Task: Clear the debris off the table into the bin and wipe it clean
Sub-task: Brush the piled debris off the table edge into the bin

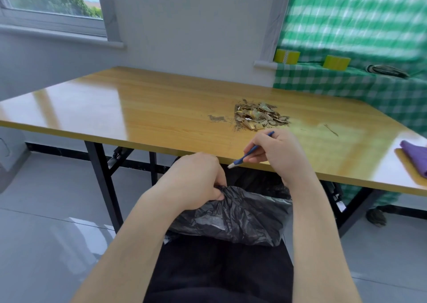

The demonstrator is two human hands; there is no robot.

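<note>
Presently, item 1: debris pile (260, 117). Dry leaf scraps and grit, heaped on the wooden table (138, 108). Thin smear of crumbs (216, 118) just left of the pile; 1 stray twig (330, 129) to its right, apart from it.

Item 2: right hand (277, 151), just on the near side of the pile, not touching it. Fingers curled round a slim blue tool (250, 149) with a white tip, kind not clear. Long axis of the tool slanted, blue end up toward the pile, white tip down at the table's near edge.

Item 3: left hand (196, 180), farther from the pile than the right and lower. Fingers and thumb pinching the bunched black liner of the bin (242, 215).

Item 4: the bin itself, under the table edge, toward the person from the pile and slightly left. Mouth largely hidden by the hands and the table.

Item 5: purple cloth (416, 157), well right of the pile, untouched.

Judgement: clearing not yet begun, pile whole. Likely sweep path from the pile toward the person, over the edge and into the liner. Right hand nearer, so better placed for sweeping; left hand suited to holding the liner open beneath. Risk: grit missing the rim.
</note>
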